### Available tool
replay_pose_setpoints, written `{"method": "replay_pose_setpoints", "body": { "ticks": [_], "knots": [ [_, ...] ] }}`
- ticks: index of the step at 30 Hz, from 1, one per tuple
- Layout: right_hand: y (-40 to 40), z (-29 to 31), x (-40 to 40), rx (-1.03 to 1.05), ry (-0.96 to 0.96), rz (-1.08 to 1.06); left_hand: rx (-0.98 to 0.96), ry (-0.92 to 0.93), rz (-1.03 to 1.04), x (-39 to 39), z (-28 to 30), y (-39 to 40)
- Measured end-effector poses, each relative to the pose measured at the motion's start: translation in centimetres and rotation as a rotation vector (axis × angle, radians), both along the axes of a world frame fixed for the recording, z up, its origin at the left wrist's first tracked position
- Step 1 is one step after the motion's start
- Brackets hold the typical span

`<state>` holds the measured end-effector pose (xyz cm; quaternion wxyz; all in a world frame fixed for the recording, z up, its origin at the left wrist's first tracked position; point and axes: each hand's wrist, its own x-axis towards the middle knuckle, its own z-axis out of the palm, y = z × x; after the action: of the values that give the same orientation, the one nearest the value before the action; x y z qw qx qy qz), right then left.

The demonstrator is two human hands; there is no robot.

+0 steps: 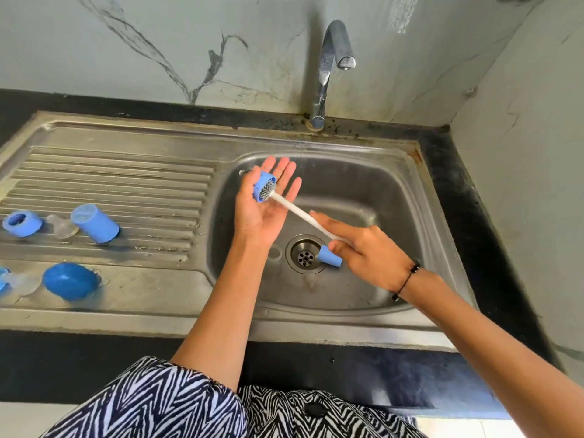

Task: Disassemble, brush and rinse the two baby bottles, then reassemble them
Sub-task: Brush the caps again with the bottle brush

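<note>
Over the sink basin (363, 184) my left hand (262, 216) lies palm up with straight fingers. A small blue bottle part (263, 184) rests on it, and the bristle head of the white bottle brush (297, 211) is pushed into that part. My right hand (369, 257) grips the brush near its blue handle end (330, 256), index finger stretched along the shaft. On the drainboard (126, 184) at the left lie a blue bottle body (94, 222), a blue screw ring (22, 223), a clear teat (61, 226) and a blue dome cap (71, 281).
A second clear teat (23, 284) and a blue piece (2, 281) sit at the left frame edge. The chrome tap (331, 67) stands behind the basin with no water running. The drain (305, 258) is below my right hand. A tiled wall closes the right side.
</note>
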<state>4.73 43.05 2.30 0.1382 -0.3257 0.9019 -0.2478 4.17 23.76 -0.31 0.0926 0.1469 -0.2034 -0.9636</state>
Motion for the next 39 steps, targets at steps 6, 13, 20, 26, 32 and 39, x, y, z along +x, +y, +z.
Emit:
{"method": "replay_pose_setpoints", "body": {
  "ticks": [6, 13, 20, 26, 32, 39],
  "knots": [
    [-0.3, 0.4, 0.9, 0.431, 0.292, -0.064, 0.043, -0.257, 0.100, -1.0, 0.4, 1.2],
    [0.0, 0.4, -1.0, 0.361, 0.246, -0.124, -0.043, -0.231, 0.034, -1.1, 1.2, 1.1],
    [0.0, 0.6, 0.6, -0.116, -0.118, 0.076, 0.001, -0.094, 0.043, -0.9, 1.2, 0.0],
    [-0.2, 0.6, 0.4, 0.461, 0.205, -0.103, 0.125, -0.279, 0.070, -1.1, 0.5, 1.2],
    [0.2, -0.2, -0.8, 0.260, 0.157, -0.149, 0.010, -0.153, 0.042, -1.0, 0.7, 0.4],
    [-0.2, -0.1, 0.6, -0.247, -0.025, 0.019, -0.095, 0.078, -0.066, 0.3, 0.4, -0.4]
  ]
}}
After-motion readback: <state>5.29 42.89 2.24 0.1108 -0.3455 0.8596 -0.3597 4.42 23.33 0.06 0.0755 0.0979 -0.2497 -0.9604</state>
